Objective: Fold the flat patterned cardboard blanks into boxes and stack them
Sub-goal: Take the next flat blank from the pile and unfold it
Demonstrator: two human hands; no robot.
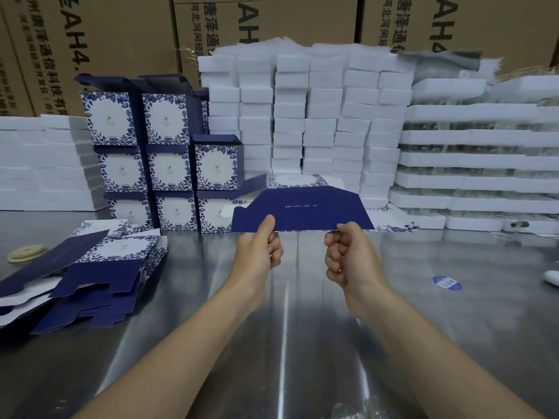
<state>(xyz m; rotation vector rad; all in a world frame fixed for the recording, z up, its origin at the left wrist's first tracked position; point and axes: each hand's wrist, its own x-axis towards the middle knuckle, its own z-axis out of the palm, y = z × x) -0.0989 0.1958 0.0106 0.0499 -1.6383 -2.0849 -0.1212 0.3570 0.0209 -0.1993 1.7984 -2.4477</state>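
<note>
A shiny steel table (287,313) runs back to a wall of brown printed cartons (106,34), with stacks of white foam blocks (326,116) ranged in front of them from nine o'clock round to three. At eleven o'clock from the hands, folded blue-and-white floral boxes (169,170) stand stacked three high. At nine o'clock a loose pile of flat blanks (99,276) lies on the table, a cream tape roll (25,254) just beyond it. The person holds one blank (305,211) above the table at twelve o'clock, dark blue side up. The left hand (260,249) pinches its near edge, thumb on top; the right hand (348,255) grips the same edge, fingers curled. A round blue sticker (447,282) lies at three o'clock.
</note>
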